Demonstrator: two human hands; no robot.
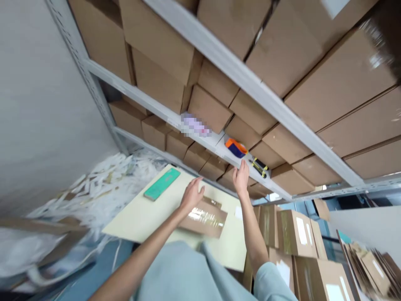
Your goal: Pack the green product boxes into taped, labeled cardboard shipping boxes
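Observation:
On the pale tabletop [131, 221] lies a small cardboard box [203, 228] with shiny clear tape across its top. My left hand [191, 195] is over the box's far left side, thumb apart from the fingers, with nothing seen in it; whether it touches the box I cannot tell. My right hand [241, 177] is raised by the shelf edge, fingers stretched and holding nothing visible. Just beyond it on the shelf sit an orange and dark blue object [236, 148], perhaps a tape dispenser, and yellow-and-black cutter knives [259, 166]. A green flat case [162, 184] lies at the table's left.
Metal shelving [219, 37] packed with cardboard boxes rises beyond the table. A blurred purple item [196, 124] rests on its ledge. Taped cartons [296, 232] stack at right, flattened cardboard [372, 267] farther right. Paper scraps [103, 188] heap on the floor at left.

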